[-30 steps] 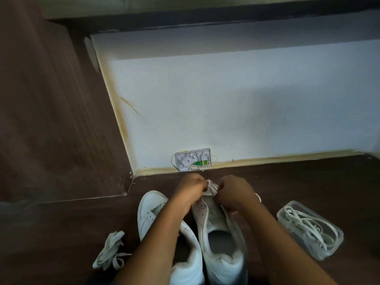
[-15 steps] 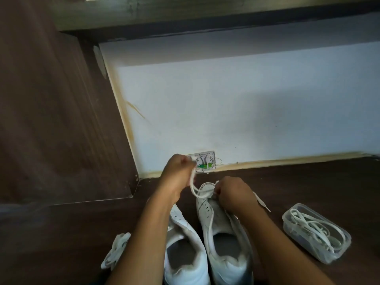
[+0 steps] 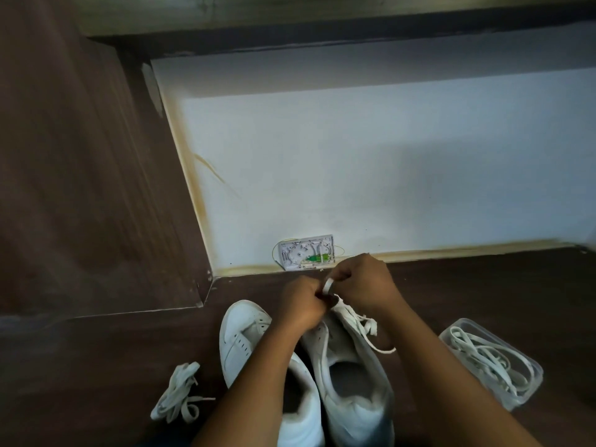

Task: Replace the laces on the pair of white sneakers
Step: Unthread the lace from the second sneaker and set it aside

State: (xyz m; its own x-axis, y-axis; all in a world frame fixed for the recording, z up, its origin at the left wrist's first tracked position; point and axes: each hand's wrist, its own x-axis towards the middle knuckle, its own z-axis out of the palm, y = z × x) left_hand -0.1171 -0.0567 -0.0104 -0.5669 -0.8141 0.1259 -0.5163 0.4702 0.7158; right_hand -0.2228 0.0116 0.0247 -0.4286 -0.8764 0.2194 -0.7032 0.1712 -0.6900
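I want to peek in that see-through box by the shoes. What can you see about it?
The clear plastic container is a round-cornered rectangle with no lid on, sitting slantwise on the dark wood surface, right of the white sneakers and apart from them. A loose tangle of white laces lies inside. Nothing else touches it.
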